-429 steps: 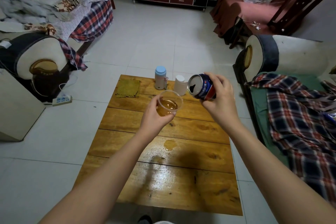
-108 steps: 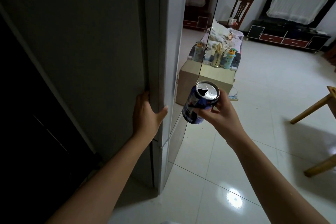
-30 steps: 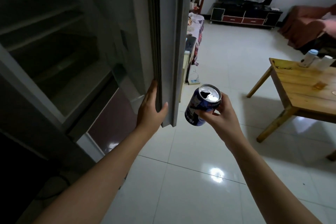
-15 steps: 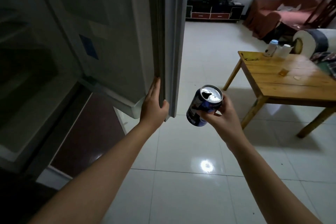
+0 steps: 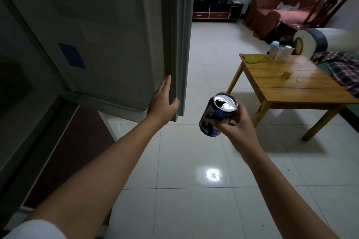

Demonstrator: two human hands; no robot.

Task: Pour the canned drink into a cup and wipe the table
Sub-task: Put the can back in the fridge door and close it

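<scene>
Head view. Left hand (image 5: 163,105) flat against the free edge of a grey fridge door (image 5: 108,31), fingers stretched up along the seal, thumb hooked round the door's outer edge; grip loose and mostly open, nothing enclosed, only the door edge touched. Right hand (image 5: 236,122) wrapped round a dark blue can (image 5: 216,115), grip closed on its side, fingers at the front, thumb behind near the rim. Can tilted slightly, top toward the camera, tab opening showing as a dark hole in the silver lid. Held in the air above the white tiled floor (image 5: 194,161), well apart from the wooden bench (image 5: 303,87) at the right. On that bench, a clear cup (image 5: 286,74) with amber drink in its lower part, standing near the middle; just beside it to the right, a small wet patch (image 5: 300,80) on the boards. At the bench's far edge, a blue-capped bottle (image 5: 273,49) and a white cup (image 5: 287,51) side by side. Plaid cloth (image 5: 343,70) draped over a seat touching the bench's right side. Farther back, a reddish sofa (image 5: 279,13) and a dark low cabinet (image 5: 215,10) against the wall.
</scene>
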